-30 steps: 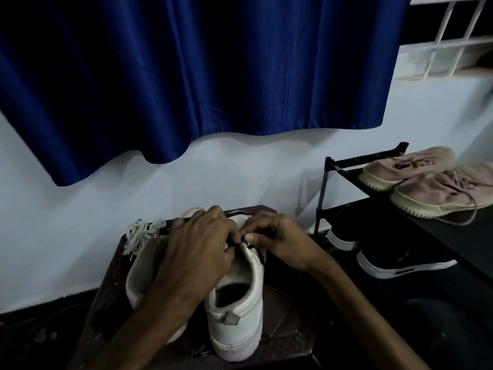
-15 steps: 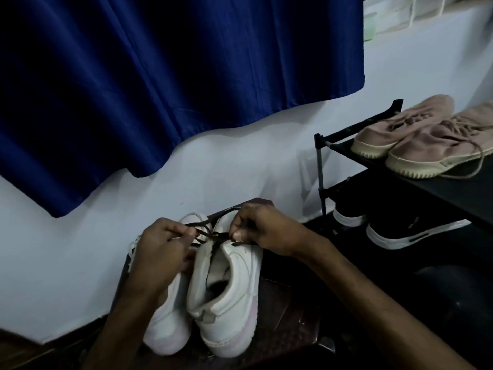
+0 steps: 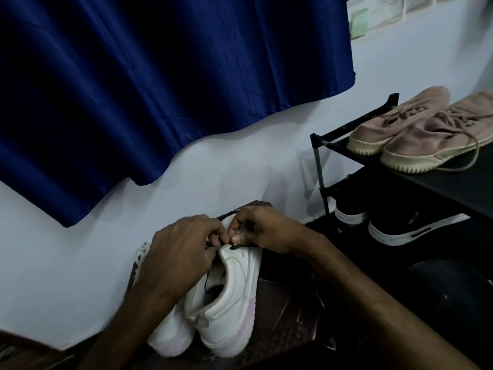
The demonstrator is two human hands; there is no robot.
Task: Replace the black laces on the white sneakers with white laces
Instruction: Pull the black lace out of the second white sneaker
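The left hand (image 3: 184, 252) and right hand (image 3: 264, 231) each hold a narrow grip on the thin black lace (image 3: 237, 246) at the top eyelets of the white leather sneaker (image 3: 234, 297), which stands on the dark brown table (image 3: 282, 311). A sharp tug could jam the lace tip in an eyelet or topple the shoe.

Gap being closed
The left hand (image 3: 181, 252) is being drawn against the right hand (image 3: 262, 228) at the black lace (image 3: 237, 246).

L hand (image 3: 181, 252) & R hand (image 3: 262, 231) both pinch the black lace (image 3: 237, 246) at the top of a white sneaker (image 3: 229, 297). 2nd white sneaker (image 3: 170, 335) touches it, by the bench (image 3: 288, 311) left edge. Heels face the near edge. Pink shoes (image 3: 426, 134) sit on a black rack (image 3: 432, 180).
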